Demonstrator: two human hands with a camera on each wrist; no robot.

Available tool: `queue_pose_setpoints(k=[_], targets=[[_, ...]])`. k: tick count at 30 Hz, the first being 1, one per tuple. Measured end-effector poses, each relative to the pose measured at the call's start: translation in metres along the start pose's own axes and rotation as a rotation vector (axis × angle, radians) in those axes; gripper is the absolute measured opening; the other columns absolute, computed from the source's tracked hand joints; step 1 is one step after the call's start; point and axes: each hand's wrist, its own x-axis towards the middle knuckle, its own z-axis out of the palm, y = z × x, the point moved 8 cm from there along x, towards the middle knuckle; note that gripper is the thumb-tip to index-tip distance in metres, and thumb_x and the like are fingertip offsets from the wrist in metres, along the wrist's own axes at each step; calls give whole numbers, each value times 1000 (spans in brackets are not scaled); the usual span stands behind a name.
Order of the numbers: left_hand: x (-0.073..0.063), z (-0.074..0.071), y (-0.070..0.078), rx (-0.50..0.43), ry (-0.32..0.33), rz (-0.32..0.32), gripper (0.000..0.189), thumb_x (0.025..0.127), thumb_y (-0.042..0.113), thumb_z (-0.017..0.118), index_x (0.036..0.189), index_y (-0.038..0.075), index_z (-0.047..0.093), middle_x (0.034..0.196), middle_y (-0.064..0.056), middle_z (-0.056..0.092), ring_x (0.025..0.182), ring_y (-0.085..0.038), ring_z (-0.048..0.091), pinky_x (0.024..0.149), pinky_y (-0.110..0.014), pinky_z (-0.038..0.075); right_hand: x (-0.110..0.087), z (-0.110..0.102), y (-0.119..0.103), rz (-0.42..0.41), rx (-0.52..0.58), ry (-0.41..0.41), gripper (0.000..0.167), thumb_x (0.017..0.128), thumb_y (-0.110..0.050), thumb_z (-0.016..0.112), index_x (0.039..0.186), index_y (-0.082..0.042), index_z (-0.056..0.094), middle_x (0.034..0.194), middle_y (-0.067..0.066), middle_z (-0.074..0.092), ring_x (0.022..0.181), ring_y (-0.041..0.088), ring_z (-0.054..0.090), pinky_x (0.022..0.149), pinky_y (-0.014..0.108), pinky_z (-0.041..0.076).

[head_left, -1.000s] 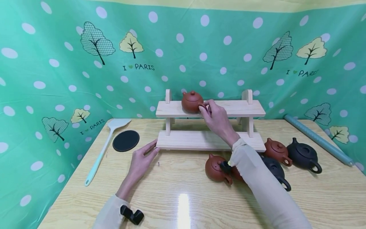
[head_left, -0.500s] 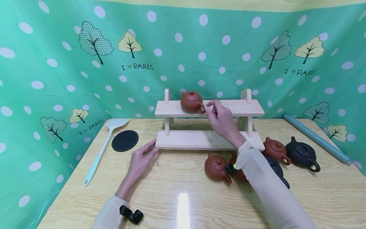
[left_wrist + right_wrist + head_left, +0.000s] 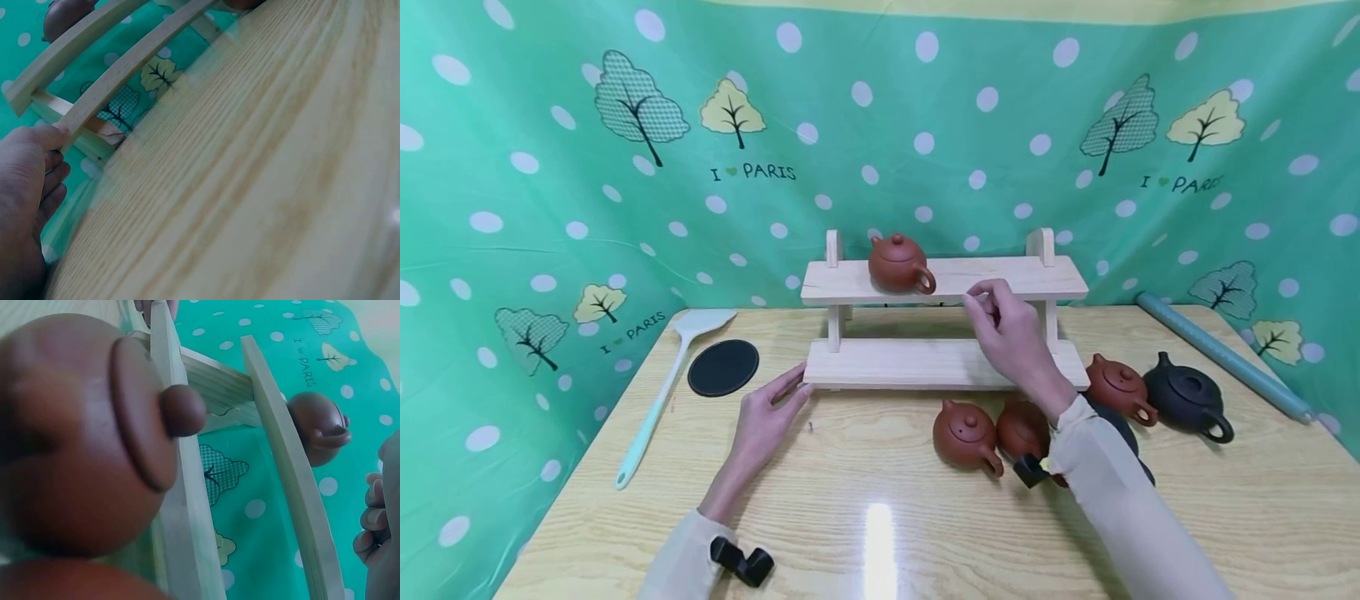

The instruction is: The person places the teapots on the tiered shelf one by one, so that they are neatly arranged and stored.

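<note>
A two-tier wooden display shelf (image 3: 1000,283) stands at the back of the table. On its upper board, left of the middle, sits a reddish-brown teapot (image 3: 895,265), handle pointing right and forward. My right hand (image 3: 1013,340) is in front of the upper board, apart from that teapot, its fingers loosely bent around nothing; the right wrist view shows the bent fingers (image 3: 375,519) too. My left hand (image 3: 763,421) pinches the left end of the lower board. In the left wrist view, the thumb (image 3: 50,135) lies on the board's end, the other fingers beyond it.
Right of the shelf's front stand brown teapots (image 3: 962,437) and black teapots (image 3: 1187,400), some partly covered by my right sleeve. At left lie a pale blue spatula (image 3: 662,400) and a black round mat (image 3: 724,368). A teal roll (image 3: 1225,357) lies at the right edge.
My right hand has let go of the teapot's handle and drawn back right and downward. The teapot stays on the upper board. My left hand keeps its place at the shelf.
</note>
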Motion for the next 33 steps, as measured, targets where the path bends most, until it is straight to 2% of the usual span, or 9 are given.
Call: queue_pose_setpoints(k=[6,12,18,26,30,33], targets=[[0,0,0,-5,2,2,42,98,24,76,137,8,68,128,-8,70,120,-22,66,98,-13,45,-16,-10,6,60,-24,-19,17,108,-14,58,116,1,61,69,1,45,56,16,43,49,27,33],[0,0,1,-11,-1,14,42,98,24,75,136,8,68,129,-9,70,121,-23,66,101,-22,48,-29,-22,10,54,-62,-18,14,106,-10,61,115,1,61,69,0,45,56,16,42,49,26,32],[0,0,1,-4,-1,-6,42,98,25,75,137,8,68,130,-8,69,122,-22,65,101,-16,46,-44,-33,14,50,-97,-17,12,104,-6,62,112,3,62,69,0,45,56,14,42,49,25,32],[0,0,0,16,-8,-39,45,99,27,74,138,7,67,132,-8,68,124,-23,64,107,-35,46,-61,-49,19,54,-129,-3,11,103,-4,63,112,2,62,70,-2,43,55,11,39,51,23,31],[0,0,0,3,-4,-46,44,99,26,75,137,7,67,132,-8,68,124,-23,64,104,-22,46,-69,-57,19,38,-157,12,13,100,0,65,112,3,62,70,-2,43,54,10,38,50,22,30],[0,0,0,-4,-4,-46,44,99,26,75,138,6,67,132,-9,68,124,-25,64,104,-23,46,-74,-63,19,44,-175,18,13,100,0,66,113,2,63,71,-3,44,54,9,38,50,22,30]])
